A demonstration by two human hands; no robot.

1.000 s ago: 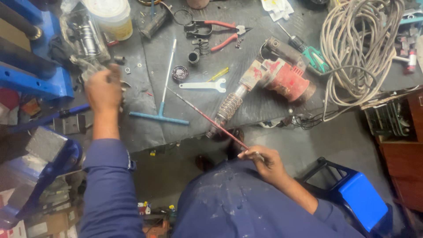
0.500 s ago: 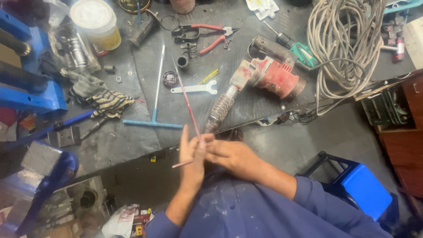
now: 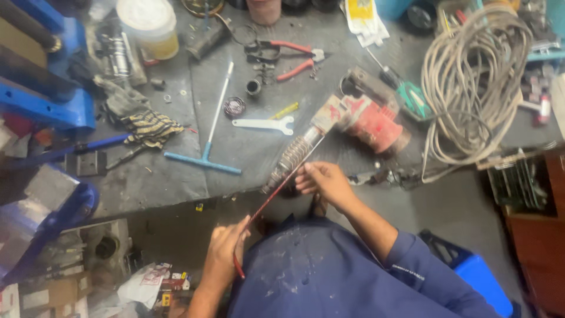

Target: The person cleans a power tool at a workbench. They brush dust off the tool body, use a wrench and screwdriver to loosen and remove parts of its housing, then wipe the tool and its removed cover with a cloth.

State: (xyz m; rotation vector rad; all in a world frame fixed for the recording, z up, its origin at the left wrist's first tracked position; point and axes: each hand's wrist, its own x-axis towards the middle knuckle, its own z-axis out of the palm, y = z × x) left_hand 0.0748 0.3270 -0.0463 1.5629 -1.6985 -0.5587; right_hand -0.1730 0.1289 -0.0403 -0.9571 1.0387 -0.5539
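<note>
The thin red rod with a dark banded middle (image 3: 268, 197) is held slantwise at the bench edge, left hand (image 3: 226, 250) fingers closed on its lower end, right hand (image 3: 323, 182) fingers pinching its upper part, just short of the red power tool (image 3: 359, 118), which lies untouched.

A dark grey desk (image 3: 176, 171), scuffed and stained, fills the upper part of the view. Its front edge runs across the middle, with shadow underneath. At the left, blue metal machinery (image 3: 41, 100) stands against the desk, and a blue vise-like part (image 3: 59, 212) sits lower down. The floor (image 3: 447, 206) at the right is bare grey concrete. A brown wooden cabinet (image 3: 538, 235) stands at the right edge, with a blue bin (image 3: 482, 280) near it. Cardboard and scraps (image 3: 147, 285) litter the floor at lower left. Light is even and soft.
</note>
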